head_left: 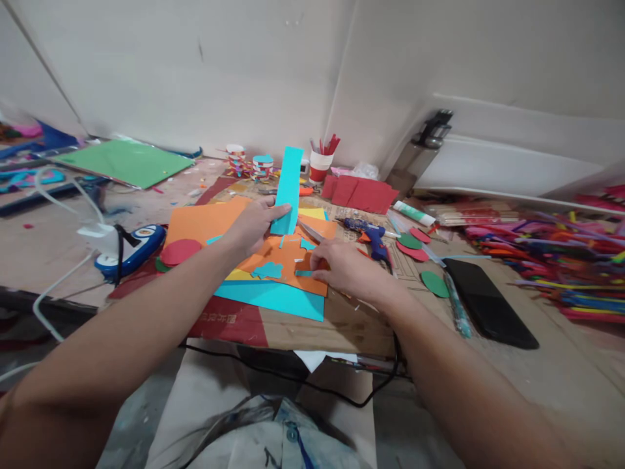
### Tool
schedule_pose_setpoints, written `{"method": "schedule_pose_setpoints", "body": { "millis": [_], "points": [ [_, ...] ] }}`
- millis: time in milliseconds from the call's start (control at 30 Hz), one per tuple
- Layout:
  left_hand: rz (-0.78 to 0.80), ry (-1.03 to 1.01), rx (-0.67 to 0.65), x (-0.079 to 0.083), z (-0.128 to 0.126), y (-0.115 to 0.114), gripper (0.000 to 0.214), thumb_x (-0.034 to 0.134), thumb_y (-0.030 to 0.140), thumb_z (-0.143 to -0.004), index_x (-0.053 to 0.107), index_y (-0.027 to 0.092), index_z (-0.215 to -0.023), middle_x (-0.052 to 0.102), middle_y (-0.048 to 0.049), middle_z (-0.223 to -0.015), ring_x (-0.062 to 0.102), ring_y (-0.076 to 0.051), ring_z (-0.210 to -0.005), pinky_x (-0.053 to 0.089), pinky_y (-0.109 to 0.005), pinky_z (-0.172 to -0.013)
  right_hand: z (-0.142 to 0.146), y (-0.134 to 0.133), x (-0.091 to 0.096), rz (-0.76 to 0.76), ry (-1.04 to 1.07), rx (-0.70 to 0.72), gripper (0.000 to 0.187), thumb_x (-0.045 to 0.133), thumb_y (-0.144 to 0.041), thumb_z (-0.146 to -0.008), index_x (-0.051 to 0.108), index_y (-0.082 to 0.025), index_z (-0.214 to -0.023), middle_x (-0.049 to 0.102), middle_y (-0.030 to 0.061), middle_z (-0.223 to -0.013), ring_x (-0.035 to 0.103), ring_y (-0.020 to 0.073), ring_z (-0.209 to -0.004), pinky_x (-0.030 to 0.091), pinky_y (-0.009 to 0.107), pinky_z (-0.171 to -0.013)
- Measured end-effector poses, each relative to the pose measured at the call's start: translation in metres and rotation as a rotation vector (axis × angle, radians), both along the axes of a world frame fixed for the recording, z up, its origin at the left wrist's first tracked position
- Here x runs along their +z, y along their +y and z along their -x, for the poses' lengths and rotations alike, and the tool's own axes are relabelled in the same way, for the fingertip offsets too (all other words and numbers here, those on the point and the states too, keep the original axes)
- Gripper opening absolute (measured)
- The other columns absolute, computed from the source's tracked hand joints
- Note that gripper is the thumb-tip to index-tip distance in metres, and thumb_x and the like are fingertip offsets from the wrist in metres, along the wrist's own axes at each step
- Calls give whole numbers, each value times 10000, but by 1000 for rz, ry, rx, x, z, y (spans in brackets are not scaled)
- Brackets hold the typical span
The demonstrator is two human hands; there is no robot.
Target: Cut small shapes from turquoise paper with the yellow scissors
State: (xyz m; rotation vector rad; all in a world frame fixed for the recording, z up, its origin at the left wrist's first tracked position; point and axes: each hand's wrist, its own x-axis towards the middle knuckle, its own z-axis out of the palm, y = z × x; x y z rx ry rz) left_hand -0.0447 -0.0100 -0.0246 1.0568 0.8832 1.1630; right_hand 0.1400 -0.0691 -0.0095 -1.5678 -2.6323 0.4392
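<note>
A long strip of light-blue paper (pixel 289 185) stands raised, its lower end pinched between the thumb and fingers of my left hand (pixel 250 228). My right hand (pixel 344 266) is closed around a pair of scissors (pixel 311 230); the blades point toward the strip's lower edge, and the handles are mostly hidden by the fingers. Below both hands lie orange paper sheets (pixel 202 220) with a blue sheet (pixel 278 299) under them. Light-blue paper offcuts (pixel 267 270) are scattered on the orange.
To the right are a glue gun (pixel 372 236), red and green paper circles (pixel 434 284), a black phone (pixel 488 303) and colourful pipe cleaners (pixel 551 254). Folded red paper (pixel 364 194), a cup (pixel 321 164) and a bottle (pixel 418 153) stand behind. A blue-and-white device (pixel 131 253) sits left.
</note>
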Motion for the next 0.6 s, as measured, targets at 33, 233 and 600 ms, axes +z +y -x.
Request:
{"method": "schedule_pose_setpoints", "body": {
  "millis": [33,233,600],
  "points": [
    [5,9,1,0,0,0,47,611,163,-808,594,119,-805,628,-7,-644,616,-108,-563,503,-222,-562,0,-1,1,2,4,0,23,650,-169,-786,672,-173,-780,681,32,-862,588,156,-808,313,252,-651],
    [2,35,-53,-3,2,0,72,600,197,-835,568,135,-850,673,-37,-686,679,-158,-631,549,-291,-640,-3,1,1,37,88,-30,58,575,-151,-815,629,-171,-812,667,15,-817,548,116,-703,300,226,-600],
    [60,25,-204,-3,3,-5,138,546,261,-889,567,142,-954,726,-126,-842,714,-233,-733,584,-336,-544,-9,5,-1,67,160,-8,157,596,-195,-825,724,-204,-915,719,10,-872,612,126,-754,359,214,-649]
  ]
}}
